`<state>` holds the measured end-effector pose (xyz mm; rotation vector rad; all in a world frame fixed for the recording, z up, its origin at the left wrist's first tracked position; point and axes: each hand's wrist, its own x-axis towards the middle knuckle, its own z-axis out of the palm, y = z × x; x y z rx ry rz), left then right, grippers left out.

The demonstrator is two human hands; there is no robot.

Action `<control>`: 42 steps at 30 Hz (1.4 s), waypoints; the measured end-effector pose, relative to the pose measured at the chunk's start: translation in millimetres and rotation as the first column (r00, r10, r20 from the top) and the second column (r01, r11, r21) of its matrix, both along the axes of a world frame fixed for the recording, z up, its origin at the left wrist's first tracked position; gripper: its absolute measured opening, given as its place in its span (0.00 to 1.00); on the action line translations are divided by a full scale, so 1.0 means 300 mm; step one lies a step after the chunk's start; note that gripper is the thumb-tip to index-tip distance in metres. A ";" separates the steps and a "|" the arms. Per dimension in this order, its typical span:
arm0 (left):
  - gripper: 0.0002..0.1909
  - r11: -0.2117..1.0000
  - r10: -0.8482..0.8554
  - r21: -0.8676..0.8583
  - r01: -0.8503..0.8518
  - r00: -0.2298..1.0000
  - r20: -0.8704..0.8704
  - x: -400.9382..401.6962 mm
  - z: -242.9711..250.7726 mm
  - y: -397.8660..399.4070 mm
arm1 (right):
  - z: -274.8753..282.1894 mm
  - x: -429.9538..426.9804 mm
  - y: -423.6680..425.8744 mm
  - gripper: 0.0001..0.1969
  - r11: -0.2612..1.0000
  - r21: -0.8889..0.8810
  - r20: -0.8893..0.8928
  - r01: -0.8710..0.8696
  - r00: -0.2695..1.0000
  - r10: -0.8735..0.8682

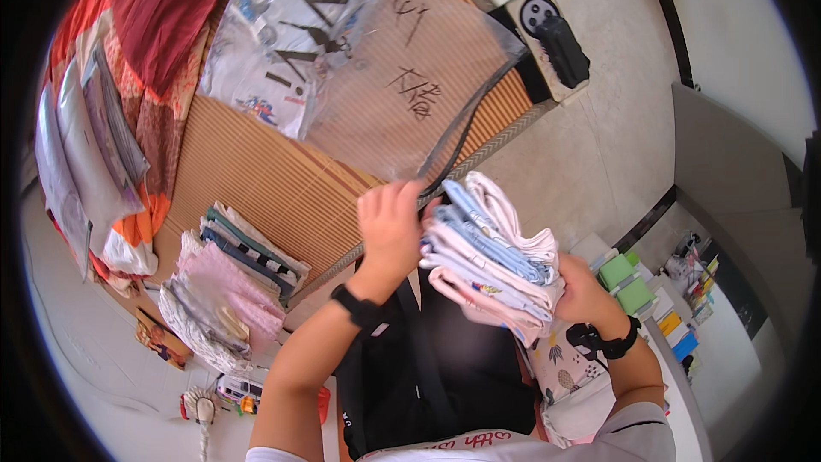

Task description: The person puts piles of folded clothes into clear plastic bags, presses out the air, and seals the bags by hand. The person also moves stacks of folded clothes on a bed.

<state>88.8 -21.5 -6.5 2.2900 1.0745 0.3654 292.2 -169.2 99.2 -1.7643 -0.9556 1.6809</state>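
A folded stack of baby clothes [494, 263], in pale pink, white and light blue, is held up in front of my body. My right hand [580, 292] grips its right side. Close to the stack's left end, the fingers of my left hand [391, 224] curl over the dark zip edge of a clear plastic zip bag [449, 77]; the fingertips are slightly blurred. That bag lies flat and bears handwriting. Inside its far part is a white printed garment [282, 58], while the near part by the zip holds nothing visible.
The bag lies on a ribbed brown mat [256, 160]. Folded clothes [224, 301] are piled at the left, beyond them packed plastic bags [96, 154] and a red-orange blanket [160, 32]. A case with a black device [551, 45] stands at the mat's right edge. Green boxes [625, 282] are on the right.
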 end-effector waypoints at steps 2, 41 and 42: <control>0.22 0.991 -0.059 0.111 0.078 0.985 -0.160 0.105 -0.018 -0.032 | 0.000 0.057 -0.033 0.24 0.998 -0.033 0.096 0.052 0.994 -0.049; 0.15 0.797 0.530 0.377 -0.472 0.846 -0.060 0.160 -0.223 0.052 | -0.626 0.404 0.483 0.25 0.892 -0.449 -0.429 0.054 0.862 -0.268; 0.19 0.816 0.544 0.316 -0.484 0.828 -0.137 0.157 -0.230 0.053 | -0.627 0.398 0.477 0.25 0.891 -0.452 -0.433 0.042 0.863 -0.260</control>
